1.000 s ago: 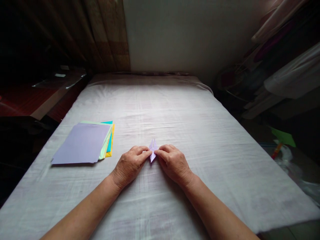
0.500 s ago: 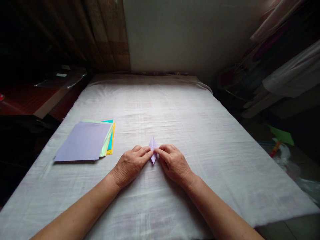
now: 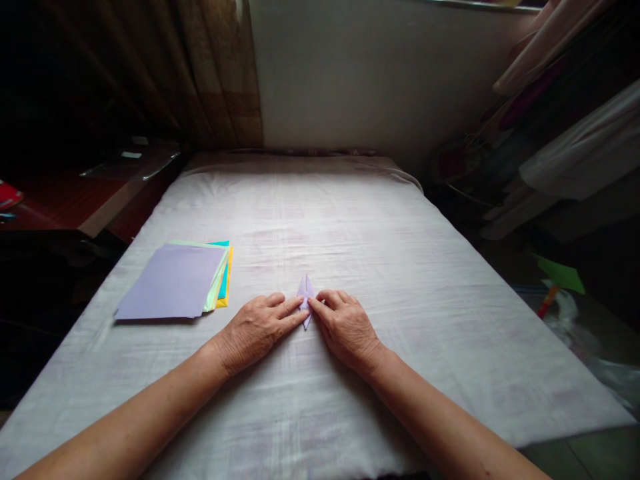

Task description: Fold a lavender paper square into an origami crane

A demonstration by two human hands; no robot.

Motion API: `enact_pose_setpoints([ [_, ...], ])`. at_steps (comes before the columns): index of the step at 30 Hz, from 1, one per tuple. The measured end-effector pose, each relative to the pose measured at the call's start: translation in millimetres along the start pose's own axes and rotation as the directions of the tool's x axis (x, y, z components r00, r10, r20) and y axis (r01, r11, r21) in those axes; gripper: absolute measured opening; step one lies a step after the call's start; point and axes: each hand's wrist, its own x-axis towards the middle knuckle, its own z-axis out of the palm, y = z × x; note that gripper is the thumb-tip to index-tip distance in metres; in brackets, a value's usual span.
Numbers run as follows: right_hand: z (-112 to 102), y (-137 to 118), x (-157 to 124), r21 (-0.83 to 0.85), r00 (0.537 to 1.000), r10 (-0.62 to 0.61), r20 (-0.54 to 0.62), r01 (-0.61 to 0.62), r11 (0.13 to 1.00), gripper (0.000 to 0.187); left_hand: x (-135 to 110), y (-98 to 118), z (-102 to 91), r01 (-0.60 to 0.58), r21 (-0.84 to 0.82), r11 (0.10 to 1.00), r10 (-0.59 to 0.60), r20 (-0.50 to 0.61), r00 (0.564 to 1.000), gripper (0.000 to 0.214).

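Hardly anything has moved. Both hands stay at the little folded paper (image 3: 306, 297), and only the fingers of the left hand lie a bit flatter and straighter than before.

Nearest to the person, two bare arms come in from below and meet at the folded paper. The left hand (image 3: 255, 330) lies to the left of it, palm down, open and flat. Its pointing finger is stretched out so the tip rests on the paper's left edge. The right hand (image 3: 347, 327) lies to the right of it, with bent fingers whose tips touch the paper's right side. I cannot tell if that hand pinches the paper or only presses on it. Both hands are just as near to it.

The folded paper is light purple and thin, like a long pointy kite. It lies flat on the white cloth (image 3: 350, 220). Its long way runs straight away from the person. One tip points back between the two hands, and the other tip sticks out past the fingertips. The fingers touch it at the middle, one hand on each side.

Farther off, to the left of the folded paper and well apart from it, lies a stack of paper sheets (image 3: 173, 280). It is purple on top, with green, blue and yellow edges peeking out. Far behind the folded paper, the cloth ends at a pale wall (image 3: 370, 73) and a brown curtain (image 3: 215, 73).
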Motion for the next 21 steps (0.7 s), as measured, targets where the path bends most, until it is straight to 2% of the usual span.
enact_pose_setpoints([
  [7, 1.5, -1.6, 0.6, 0.028, 1.0, 0.022, -0.009, -0.022, 0.999, 0.03, 11.7, 0.7, -13.6, -0.034, 0.009, 0.999, 0.033, 0.075, 0.997, 0.029],
  [14, 0.2, -7.3, 3.1, -0.091, 0.999, 0.011, 0.033, -0.008, 0.996, 0.032, 5.8, 1.8, -7.8, 0.007, 0.022, 1.0, -0.008, 0.063, 0.998, 0.033],
  [16, -0.1, -5.9, 2.3, -0.101, 0.999, -0.004, 0.05, 0.009, 0.995, 0.033, 3.0, 0.9, -6.5, -0.027, 0.046, 0.999, 0.024, 0.07, 0.997, 0.036],
  [19, 0.8, 0.5, -2.2, -0.037, 0.999, -0.043, 0.03, 0.044, 0.998, 0.034, -0.1, -1.0, -6.4, -0.108, 0.068, 0.992, 0.102, 0.083, 0.991, 0.041],
  [21, 2.0, 4.9, -5.7, 0.029, 0.998, -0.066, -0.004, 0.066, 0.997, 0.034, -0.9, -1.7, -7.4, -0.119, 0.086, 0.989, 0.112, 0.082, 0.99, 0.04],
])
